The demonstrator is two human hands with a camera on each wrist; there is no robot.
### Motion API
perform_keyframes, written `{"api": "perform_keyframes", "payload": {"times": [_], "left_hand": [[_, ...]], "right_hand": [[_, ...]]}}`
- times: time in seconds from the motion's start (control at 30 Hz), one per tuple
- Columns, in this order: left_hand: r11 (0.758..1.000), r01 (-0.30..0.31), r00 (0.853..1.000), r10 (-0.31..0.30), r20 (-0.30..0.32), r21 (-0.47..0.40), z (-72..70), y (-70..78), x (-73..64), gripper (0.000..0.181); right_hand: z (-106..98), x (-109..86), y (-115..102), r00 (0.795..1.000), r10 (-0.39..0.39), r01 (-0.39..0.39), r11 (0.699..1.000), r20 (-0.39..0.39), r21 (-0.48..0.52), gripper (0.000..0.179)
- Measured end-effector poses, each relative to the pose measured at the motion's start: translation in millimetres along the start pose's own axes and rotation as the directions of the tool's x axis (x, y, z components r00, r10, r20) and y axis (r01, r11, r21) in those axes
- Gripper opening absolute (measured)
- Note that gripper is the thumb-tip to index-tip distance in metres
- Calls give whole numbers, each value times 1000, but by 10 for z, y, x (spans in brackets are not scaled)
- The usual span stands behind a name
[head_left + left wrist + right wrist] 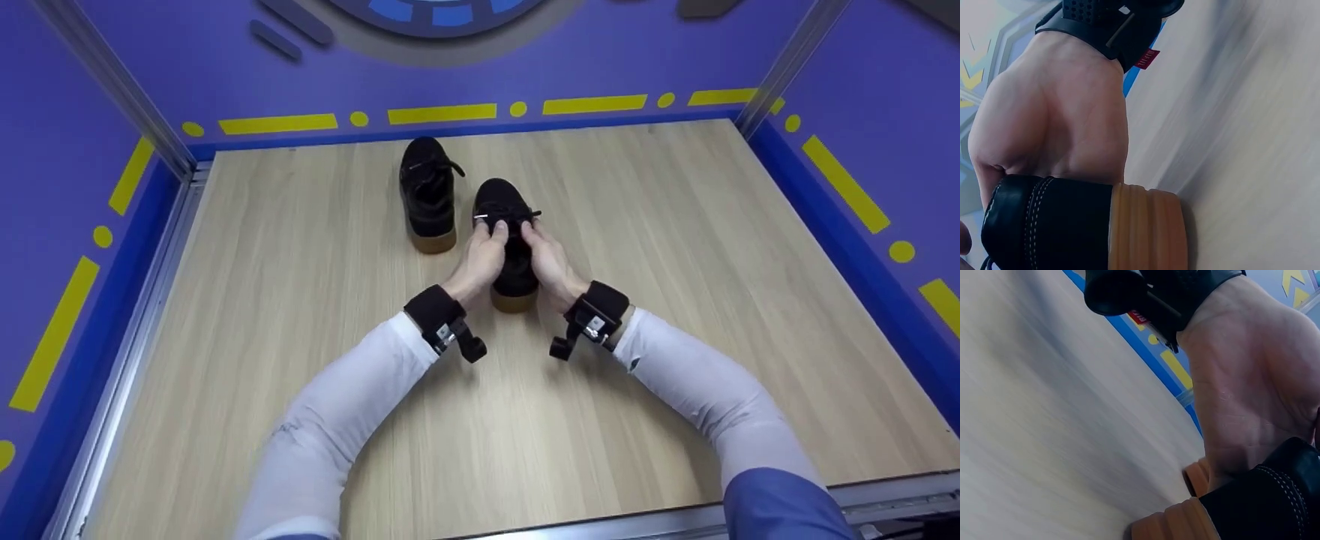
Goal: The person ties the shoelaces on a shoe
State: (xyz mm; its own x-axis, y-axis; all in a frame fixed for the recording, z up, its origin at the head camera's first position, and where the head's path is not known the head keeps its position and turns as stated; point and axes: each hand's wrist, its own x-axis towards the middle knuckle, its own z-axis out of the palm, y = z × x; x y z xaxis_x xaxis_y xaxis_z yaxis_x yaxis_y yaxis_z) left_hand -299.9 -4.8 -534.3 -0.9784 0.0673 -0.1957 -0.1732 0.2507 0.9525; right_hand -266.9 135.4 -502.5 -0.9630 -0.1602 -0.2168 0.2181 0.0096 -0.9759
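Observation:
A black lace-up shoe (500,195) with a tan gum sole stands on the wooden table, toe pointing away. My left hand (480,261) grips its left side, thumb on top by the laces. On the opposite side my right hand (553,264) holds it likewise, its thumb near the lace bow. The left wrist view has the stitched black heel (1067,225) against the palm; most fingers are hidden behind the shoe. From the right wrist the same shoe (1258,506) appears below the palm. A matching black shoe (426,184) stands to the left and farther back, touched by neither hand.
Blue-purple panels (285,82) with yellow marks wall in the wooden tabletop (637,420) at the back and both sides. A metal rail (135,375) runs along the left edge. Black camera straps (435,311) sit on both wrists.

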Motion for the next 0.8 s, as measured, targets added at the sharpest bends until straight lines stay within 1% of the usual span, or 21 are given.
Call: {"api": "perform_keyframes", "payload": {"times": [0.1, 0.2, 0.23, 0.33, 0.43, 0.47, 0.5, 0.6, 0.7, 0.77, 0.8], "left_hand": [[1000, 12, 1000, -12, 1, 20, 17, 14, 179, 80], [999, -4, 1000, 5, -22, 38, 56, -16, 385, 80], [999, -9, 1000, 11, -29, 47, 73, -32, 466, 80], [998, -35, 998, 38, -52, 59, 128, -100, 713, 81], [996, -44, 997, 49, -67, 72, 157, -154, 940, 81], [996, -46, 996, 51, -72, 73, 162, -171, 1006, 81], [996, -44, 996, 50, -77, 73, 163, -182, 1064, 81], [996, -37, 995, 44, -87, 80, 155, -194, 1197, 81], [995, -29, 995, 38, -94, 97, 145, -175, 1280, 80], [992, -23, 994, 36, -104, 122, 142, -163, 1336, 80], [991, -20, 993, 34, -111, 131, 141, -152, 1360, 80]], "right_hand": [[-25, 116, -21, 1000, -19, 19, 1000, -13, 3, 63], [-41, 232, -48, 999, -33, 32, 999, -40, -13, 61], [-102, 380, 50, 998, -41, 41, 999, -39, 4, 62], [-98, 491, 0, 996, -37, 34, 999, -76, -41, 64], [-87, 611, -48, 995, -49, 43, 997, -93, -64, 65], [-24, 542, -173, 993, -46, 36, 995, -109, -95, 64], [-20, 585, -181, 992, -51, 39, 994, -117, -102, 63], [-14, 709, -187, 989, -55, 39, 992, -135, -118, 63], [-15, 822, -184, 986, -50, 27, 989, -157, -146, 64], [-52, 986, -100, 983, -63, 38, 989, -172, -144, 65], [-52, 1016, -104, 982, -68, 39, 986, -179, -162, 64]]}}
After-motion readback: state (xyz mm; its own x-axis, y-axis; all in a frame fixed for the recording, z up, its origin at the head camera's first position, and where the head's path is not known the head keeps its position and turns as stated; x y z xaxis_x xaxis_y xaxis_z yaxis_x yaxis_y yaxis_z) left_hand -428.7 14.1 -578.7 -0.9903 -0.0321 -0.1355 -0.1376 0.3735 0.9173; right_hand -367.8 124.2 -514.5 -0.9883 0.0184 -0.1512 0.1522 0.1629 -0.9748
